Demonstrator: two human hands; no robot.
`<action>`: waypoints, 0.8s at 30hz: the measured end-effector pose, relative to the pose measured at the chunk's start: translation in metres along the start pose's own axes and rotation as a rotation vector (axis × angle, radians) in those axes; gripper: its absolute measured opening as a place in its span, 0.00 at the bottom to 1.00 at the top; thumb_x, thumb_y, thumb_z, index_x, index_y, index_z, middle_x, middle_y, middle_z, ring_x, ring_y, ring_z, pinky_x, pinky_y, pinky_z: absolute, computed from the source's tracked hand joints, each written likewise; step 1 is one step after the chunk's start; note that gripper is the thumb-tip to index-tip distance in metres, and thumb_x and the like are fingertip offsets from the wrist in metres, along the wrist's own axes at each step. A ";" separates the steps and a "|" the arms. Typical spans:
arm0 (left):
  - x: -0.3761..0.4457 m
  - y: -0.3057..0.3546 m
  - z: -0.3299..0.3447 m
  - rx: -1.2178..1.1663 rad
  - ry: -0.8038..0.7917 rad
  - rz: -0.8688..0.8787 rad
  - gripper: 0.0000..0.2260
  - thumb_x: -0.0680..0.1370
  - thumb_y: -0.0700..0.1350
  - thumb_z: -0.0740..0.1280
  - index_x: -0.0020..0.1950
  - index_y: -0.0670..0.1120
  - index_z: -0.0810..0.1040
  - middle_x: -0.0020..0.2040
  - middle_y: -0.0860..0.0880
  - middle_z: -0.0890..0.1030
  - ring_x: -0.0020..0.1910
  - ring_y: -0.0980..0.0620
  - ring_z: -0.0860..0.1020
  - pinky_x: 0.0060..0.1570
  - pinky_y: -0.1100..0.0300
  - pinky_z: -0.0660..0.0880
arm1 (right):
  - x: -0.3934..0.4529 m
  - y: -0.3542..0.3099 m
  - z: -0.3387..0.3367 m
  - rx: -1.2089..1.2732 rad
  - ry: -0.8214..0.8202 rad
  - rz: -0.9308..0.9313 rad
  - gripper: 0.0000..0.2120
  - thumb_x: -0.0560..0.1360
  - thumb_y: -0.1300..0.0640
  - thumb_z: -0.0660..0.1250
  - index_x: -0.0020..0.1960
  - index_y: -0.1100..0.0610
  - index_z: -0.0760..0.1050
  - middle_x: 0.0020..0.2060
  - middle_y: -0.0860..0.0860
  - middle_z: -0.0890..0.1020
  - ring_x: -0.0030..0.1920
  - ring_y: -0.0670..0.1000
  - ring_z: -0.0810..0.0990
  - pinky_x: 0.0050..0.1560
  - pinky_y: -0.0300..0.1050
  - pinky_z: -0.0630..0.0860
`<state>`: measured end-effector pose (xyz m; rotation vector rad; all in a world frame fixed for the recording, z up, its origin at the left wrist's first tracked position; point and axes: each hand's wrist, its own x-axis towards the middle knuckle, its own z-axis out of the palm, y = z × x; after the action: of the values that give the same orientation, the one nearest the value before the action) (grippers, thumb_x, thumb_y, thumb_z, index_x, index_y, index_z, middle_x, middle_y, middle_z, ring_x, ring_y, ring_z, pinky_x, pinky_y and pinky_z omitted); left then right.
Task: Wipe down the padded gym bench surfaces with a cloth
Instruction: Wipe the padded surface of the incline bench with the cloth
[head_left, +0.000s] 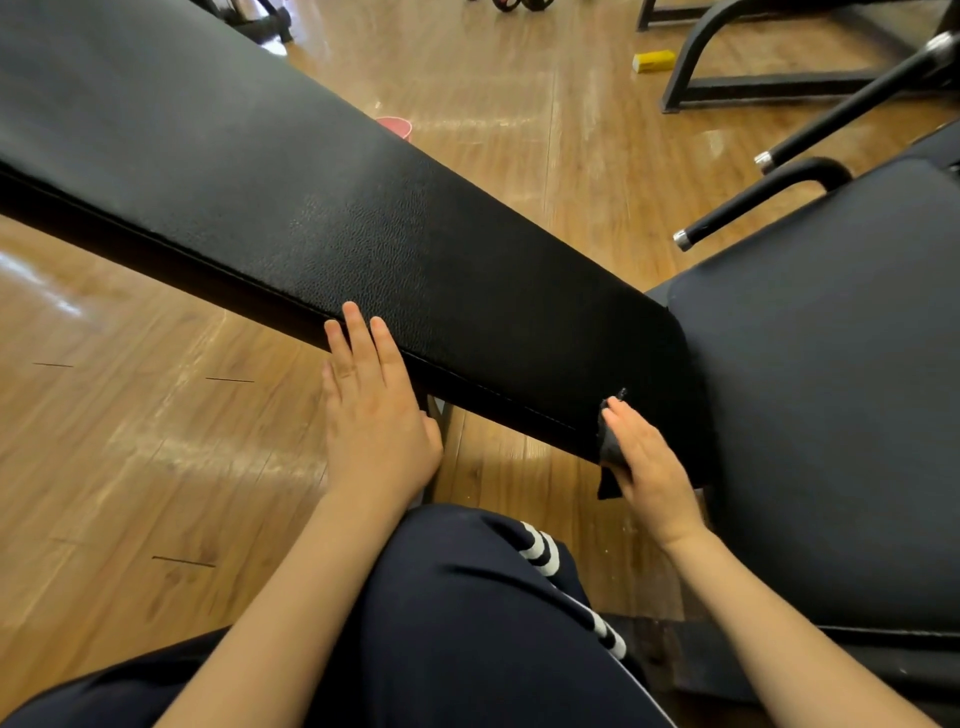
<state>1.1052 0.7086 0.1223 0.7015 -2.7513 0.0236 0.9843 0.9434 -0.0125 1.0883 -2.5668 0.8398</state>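
Note:
A long black padded backrest (291, 197) runs from the upper left down to the centre. The padded seat (831, 389) lies to its right. My left hand (371, 410) rests flat with straight fingers on the backrest's near edge. My right hand (647, 467) presses a dark cloth (608, 452) against the side of the backrest's lower end; its fingers lie straight over the cloth. Most of the cloth is hidden under the hand, with a corner hanging below.
Black handle bars (753, 202) with metal tips stand at the upper right above the seat. A black machine frame (691, 67), a yellow block (653, 61) and a pink cup (397, 127) are on the wooden floor behind. My dark-trousered knee (467, 597) is below the bench.

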 end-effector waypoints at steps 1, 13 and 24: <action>0.000 0.000 0.000 0.002 -0.004 -0.001 0.44 0.67 0.41 0.71 0.75 0.32 0.51 0.76 0.32 0.49 0.75 0.33 0.48 0.71 0.40 0.53 | -0.004 0.005 -0.001 0.007 -0.005 0.035 0.41 0.63 0.73 0.75 0.70 0.59 0.61 0.67 0.59 0.71 0.67 0.56 0.68 0.64 0.55 0.65; -0.002 -0.003 -0.011 -0.006 -0.074 0.013 0.42 0.72 0.44 0.67 0.77 0.36 0.44 0.77 0.37 0.42 0.76 0.37 0.42 0.73 0.42 0.48 | -0.024 0.018 -0.009 0.097 -0.059 0.351 0.34 0.72 0.71 0.66 0.73 0.57 0.59 0.70 0.55 0.67 0.71 0.55 0.65 0.68 0.45 0.59; -0.001 0.003 -0.009 -0.038 -0.056 -0.006 0.42 0.72 0.44 0.67 0.77 0.35 0.45 0.77 0.36 0.42 0.76 0.37 0.41 0.73 0.42 0.49 | -0.002 -0.019 -0.025 0.267 -0.014 0.277 0.35 0.74 0.70 0.64 0.73 0.50 0.53 0.69 0.44 0.61 0.71 0.48 0.61 0.70 0.47 0.60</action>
<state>1.1078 0.7124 0.1310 0.7109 -2.7946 -0.0503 0.9989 0.9487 0.0154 0.8114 -2.7134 1.2761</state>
